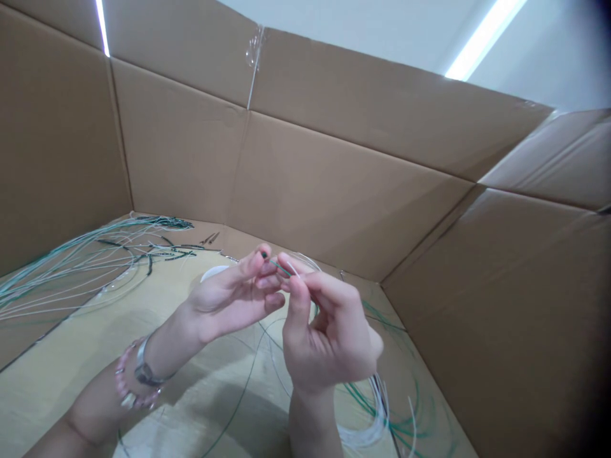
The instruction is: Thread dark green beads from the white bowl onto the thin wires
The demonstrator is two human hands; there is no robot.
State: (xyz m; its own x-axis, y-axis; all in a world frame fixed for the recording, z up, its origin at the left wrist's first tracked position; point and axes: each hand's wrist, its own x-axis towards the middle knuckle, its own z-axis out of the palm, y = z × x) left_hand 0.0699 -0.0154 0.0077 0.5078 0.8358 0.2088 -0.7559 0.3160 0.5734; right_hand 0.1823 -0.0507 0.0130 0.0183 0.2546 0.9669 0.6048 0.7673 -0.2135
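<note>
My left hand (233, 289) pinches a tiny dark green bead (264, 254) between thumb and fingertip. From the bead a thin green wire (279, 267) runs toward my right hand (331, 327), whose thumb and forefinger are closed on it. A short white strand (293, 268) sticks up from the same pinch. The fingertips of both hands are almost touching, raised above the table. Long loose strands hang below; where they join the wire in my fingers is hidden.
Green and white strands (67, 261) fan out at the left, with dark beaded ends (165, 221). Small brown pointed pieces (210, 238) lie near the back. A white round thing (213, 272) is partly behind my left hand. Coiled strands (377, 413) lie right. Cardboard walls (334, 178) surround the table.
</note>
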